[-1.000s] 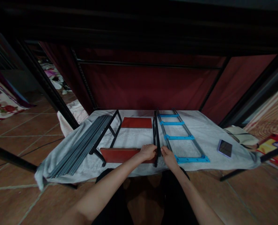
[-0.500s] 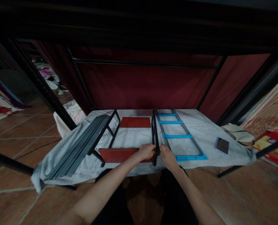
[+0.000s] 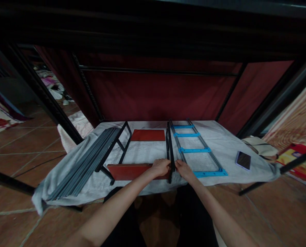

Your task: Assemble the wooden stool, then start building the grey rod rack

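Observation:
On a grey cloth stand two black metal side frames with a reddish-brown board [image 3: 132, 171] between them at the front. A second reddish-brown board [image 3: 147, 135] lies at the back. My left hand [image 3: 161, 167] is closed at the front board's right end, against the right black frame [image 3: 169, 147]. From the other side of that frame, my right hand [image 3: 182, 168] meets it with bent fingers. What the fingertips pinch is too small to make out. The left black frame [image 3: 113, 151] leans at the board's far end.
Several grey tubes [image 3: 86, 163] lie at the left of the cloth [image 3: 206, 128]. A blue and grey rack [image 3: 195, 150] lies right of the frames, with a phone [image 3: 243, 160] farther right. Black metal bars surround the cloth.
My right hand has closed in slightly on the right black frame. The view has shifted a little; the boards and frames keep their arrangement.

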`<action>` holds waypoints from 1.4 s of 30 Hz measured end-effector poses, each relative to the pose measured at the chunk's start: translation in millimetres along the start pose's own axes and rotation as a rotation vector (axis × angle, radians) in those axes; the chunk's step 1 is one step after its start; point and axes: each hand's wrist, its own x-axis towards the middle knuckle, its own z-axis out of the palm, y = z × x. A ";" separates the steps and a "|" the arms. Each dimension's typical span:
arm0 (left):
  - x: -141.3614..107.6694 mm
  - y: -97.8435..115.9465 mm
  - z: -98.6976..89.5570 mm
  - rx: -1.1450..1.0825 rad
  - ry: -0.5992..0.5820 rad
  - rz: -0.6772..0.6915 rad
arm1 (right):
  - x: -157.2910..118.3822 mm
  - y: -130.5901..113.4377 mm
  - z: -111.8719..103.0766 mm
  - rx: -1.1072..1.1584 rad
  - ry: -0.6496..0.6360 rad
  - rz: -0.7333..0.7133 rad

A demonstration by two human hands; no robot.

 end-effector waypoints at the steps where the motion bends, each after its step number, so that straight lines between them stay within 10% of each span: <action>1: -0.5 -0.1 -0.3 0.002 0.001 0.003 | -3.8 -1.8 -0.7 -0.021 0.015 -0.019; 7: -0.2 -0.5 1.2 0.000 0.003 -0.001 | -22.9 -8.8 -4.8 -0.288 -0.001 -0.223; 23: -0.7 -3.8 5.3 -0.013 0.059 0.047 | -0.7 -11.3 -11.3 -0.222 -0.146 0.033; 28: -10.5 0.7 9.1 0.014 0.121 0.093 | -5.4 -13.8 -8.1 -0.306 0.138 -0.211; 31: -25.3 -2.1 12.3 0.033 0.241 0.155 | -2.7 -17.4 -0.1 -0.331 0.071 -0.428; 36: -91.6 -66.2 0.4 -0.164 0.617 0.119 | -3.7 -12.8 9.1 -0.428 -0.038 -0.567; 40: -157.4 -168.9 -11.2 -0.484 1.148 -0.381 | -4.8 -3.2 12.4 -0.486 -0.031 -0.595; 42: -178.1 -208.9 -7.5 -0.775 1.173 -0.625 | -4.6 -0.2 17.1 -0.515 -0.015 -0.597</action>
